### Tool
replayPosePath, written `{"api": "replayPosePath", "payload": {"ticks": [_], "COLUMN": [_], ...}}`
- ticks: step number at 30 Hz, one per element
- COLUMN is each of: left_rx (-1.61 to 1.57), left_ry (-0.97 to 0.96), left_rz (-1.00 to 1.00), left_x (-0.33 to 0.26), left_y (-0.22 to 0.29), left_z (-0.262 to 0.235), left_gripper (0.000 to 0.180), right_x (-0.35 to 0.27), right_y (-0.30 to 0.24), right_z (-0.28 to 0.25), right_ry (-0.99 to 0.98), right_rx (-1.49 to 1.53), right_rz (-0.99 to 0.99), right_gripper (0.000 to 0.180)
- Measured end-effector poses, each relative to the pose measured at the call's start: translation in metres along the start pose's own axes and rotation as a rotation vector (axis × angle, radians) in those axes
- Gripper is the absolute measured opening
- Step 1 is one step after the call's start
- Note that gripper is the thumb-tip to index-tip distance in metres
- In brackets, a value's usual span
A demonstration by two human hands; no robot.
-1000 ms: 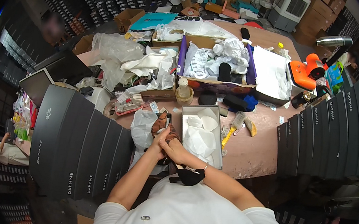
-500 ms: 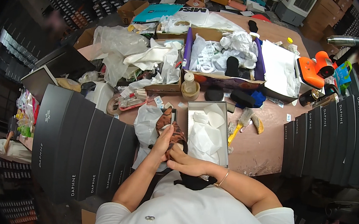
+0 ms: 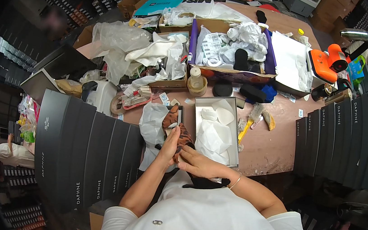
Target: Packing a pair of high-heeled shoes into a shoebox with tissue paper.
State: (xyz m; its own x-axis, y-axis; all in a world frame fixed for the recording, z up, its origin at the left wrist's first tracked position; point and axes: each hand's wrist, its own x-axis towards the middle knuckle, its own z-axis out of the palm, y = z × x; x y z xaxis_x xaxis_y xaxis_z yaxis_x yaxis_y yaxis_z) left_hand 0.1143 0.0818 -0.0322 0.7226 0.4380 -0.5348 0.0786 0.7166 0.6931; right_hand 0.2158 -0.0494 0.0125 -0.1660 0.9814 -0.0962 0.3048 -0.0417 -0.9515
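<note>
Two-handed hold at the near edge of the table (image 3: 267, 147). The left hand (image 3: 170, 146) grips a brown-and-black patterned item (image 3: 185, 136), probably a shoe, along its left side, with the fingers nearly straight and pointing away from the body. The right hand (image 3: 196, 163) lies across the near end from the other side, fingers slightly bent; whether it also grips cannot be told. The item thus sits between the two hands, close to the body, an arrangement that seems to let one hand steady it while the other works on its surface.

Just beyond the left fingertips lies a patterned patch (image 3: 172, 115) of like colouring; whether it is a separate piece is unclear. White tissue paper (image 3: 152, 119), spread immediately to the left of the hands, presumably serves as a clean wrapping. To the right of the hands, and reaching beyond them, stands an open box (image 3: 236, 139) with loose white paper (image 3: 212, 140) inside, its open top apparently placed within easy reach.

Farther right, past the box, lies a yellow-handled brush (image 3: 247, 127), seemingly set aside yet close by. Directly beyond the hands are a squat bottle (image 3: 196, 85) and a purple-sided box (image 3: 272, 59) full of crumpled paper. Dark boxes (image 3: 79, 141) stacked to the left of the hands, and more to the far right, flank the working space.
</note>
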Motion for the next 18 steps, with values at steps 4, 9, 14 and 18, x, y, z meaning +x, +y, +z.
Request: {"api": "replayPosePath", "payload": {"ticks": [4,9,14,18], "left_rx": [-0.001,0.009,0.062,0.045], "left_ry": [0.025,0.051,-0.040,-0.054], "left_rz": [-0.025,-0.070,0.008,-0.028], "left_x": [0.005,-0.003,-0.008,-0.010], "left_y": [-0.005,0.004,0.005,0.003], "left_z": [0.005,0.008,0.004,0.003], "left_gripper": [0.044,0.048,0.047,0.050], "right_x": [0.003,0.040,0.003,-0.011], "right_y": [0.002,0.013,-0.007,-0.011], "right_z": [0.013,0.005,0.009,0.012], "right_ry": [0.128,-0.106,0.163,0.134], "right_rx": [-0.088,-0.178,0.001,0.005], "right_rz": [0.118,0.309,0.039,-0.029], "right_gripper": [0.063,0.063,0.063,0.063]}}
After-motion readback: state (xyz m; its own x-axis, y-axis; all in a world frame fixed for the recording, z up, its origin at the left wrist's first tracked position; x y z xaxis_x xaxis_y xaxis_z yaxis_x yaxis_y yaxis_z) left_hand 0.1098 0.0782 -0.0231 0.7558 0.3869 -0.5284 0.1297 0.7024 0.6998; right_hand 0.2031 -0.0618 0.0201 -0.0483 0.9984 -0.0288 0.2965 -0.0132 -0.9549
